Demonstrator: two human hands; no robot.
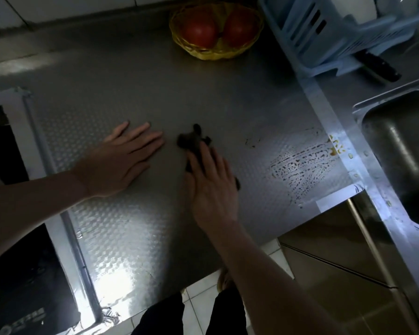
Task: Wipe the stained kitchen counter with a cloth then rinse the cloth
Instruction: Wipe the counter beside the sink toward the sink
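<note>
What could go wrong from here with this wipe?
1. The cloth under the right hand sits well left of the yellow-brown stains; a loose sweep may smear them, or push crumbs off the counter front instead of into the sink.
2. The knife lies beside the blue rack; wiping far back could knock it.

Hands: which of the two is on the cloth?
The right hand, fingers pressing the dark cloth; the left hand lies flat on bare counter.

Embossed metal counter (136,97) (dull sheen)
</note>
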